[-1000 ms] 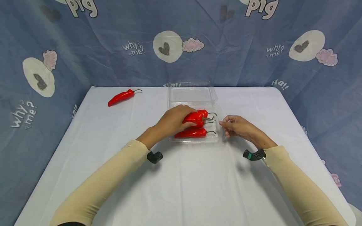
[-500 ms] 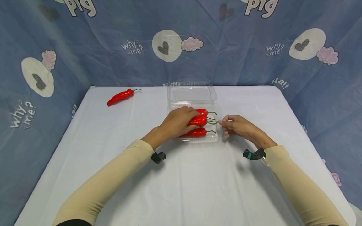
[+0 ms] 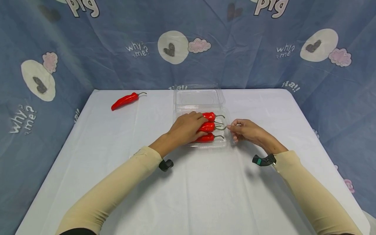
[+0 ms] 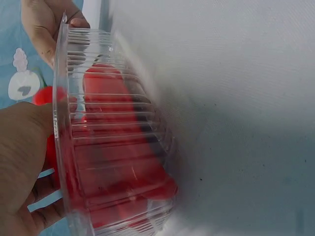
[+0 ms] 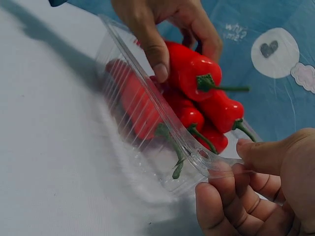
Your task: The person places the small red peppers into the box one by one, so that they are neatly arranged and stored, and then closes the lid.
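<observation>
A clear plastic clamshell box (image 3: 199,97) lies with its lid folded back on the table, several red chili peppers (image 3: 206,138) in its base. My left hand (image 3: 187,129) comes over the base from the left. Between its thumb and fingers it holds a red chili pepper (image 5: 197,73) on top of the others, green stem pointing right. The pepper's left end is hidden under that hand. At the box's right side, my right hand (image 3: 245,132) pinches the corner tab of the rim (image 5: 229,164) between thumb and fingers. Through the ribbed wall, peppers show in the left wrist view.
Another red chili pepper (image 3: 125,101) lies at the table's back left, its stem pointing right. A white cloth covers the table (image 3: 188,195). Behind it and at both sides hangs a blue printed curtain (image 3: 123,68).
My left hand has moved right and slightly down with the chili pepper, which now sits lower among the others. My right hand has stayed at the box's corner.
</observation>
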A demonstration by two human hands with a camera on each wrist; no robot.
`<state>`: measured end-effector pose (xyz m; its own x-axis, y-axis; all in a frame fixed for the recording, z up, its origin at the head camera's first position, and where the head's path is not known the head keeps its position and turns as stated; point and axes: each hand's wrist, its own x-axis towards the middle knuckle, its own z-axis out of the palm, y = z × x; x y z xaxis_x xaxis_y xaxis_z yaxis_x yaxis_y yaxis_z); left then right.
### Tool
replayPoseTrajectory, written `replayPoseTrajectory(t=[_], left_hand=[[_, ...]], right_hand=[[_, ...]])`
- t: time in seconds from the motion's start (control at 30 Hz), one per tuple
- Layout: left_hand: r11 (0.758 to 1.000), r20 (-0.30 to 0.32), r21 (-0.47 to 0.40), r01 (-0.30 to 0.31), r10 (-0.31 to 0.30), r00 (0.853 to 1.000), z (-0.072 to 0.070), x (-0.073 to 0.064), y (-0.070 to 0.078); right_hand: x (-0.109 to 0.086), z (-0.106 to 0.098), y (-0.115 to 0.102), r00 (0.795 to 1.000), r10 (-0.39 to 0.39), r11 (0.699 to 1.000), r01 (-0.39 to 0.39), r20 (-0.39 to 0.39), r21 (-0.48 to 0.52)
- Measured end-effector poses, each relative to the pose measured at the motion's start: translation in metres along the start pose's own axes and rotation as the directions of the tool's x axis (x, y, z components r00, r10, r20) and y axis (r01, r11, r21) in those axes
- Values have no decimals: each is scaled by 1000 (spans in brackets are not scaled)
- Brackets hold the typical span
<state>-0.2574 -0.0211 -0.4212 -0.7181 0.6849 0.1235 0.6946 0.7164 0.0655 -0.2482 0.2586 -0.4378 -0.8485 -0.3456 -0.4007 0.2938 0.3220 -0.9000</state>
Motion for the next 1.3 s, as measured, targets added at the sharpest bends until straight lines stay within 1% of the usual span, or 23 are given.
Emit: replayPoseTrajectory(t=[0.17, 0.47, 0.77, 0.9, 1.1, 1.3], left_hand=[[1000, -6, -10, 1, -1, 1000, 1, -1, -1], [1000, -2, -13, 10, -10, 1000, -3, -4, -4], [997, -29, -74, 11, -13, 999, -9, -11, -12], [995, -26, -102, 16, -19, 999, -11, -16, -19], [990, -42, -138, 26, -32, 999, -16, -25, -31], [983, -55, -175, 57, -68, 996, -20, -36, -46]], right_hand=[[-1, 0, 0, 1000, -3, 1000, 3, 2, -1], [0, 0, 1, 1000, 3, 1000, -3, -9, -3], [1, -1, 0, 1000, 13, 1000, -13, -16, -8], [1, -1, 0, 1000, 16, 1000, -16, -13, -16], [1, -1, 1, 1000, 13, 1000, -13, -9, -17], [1, 0, 0, 1000, 13, 1000, -13, -10, -23]])
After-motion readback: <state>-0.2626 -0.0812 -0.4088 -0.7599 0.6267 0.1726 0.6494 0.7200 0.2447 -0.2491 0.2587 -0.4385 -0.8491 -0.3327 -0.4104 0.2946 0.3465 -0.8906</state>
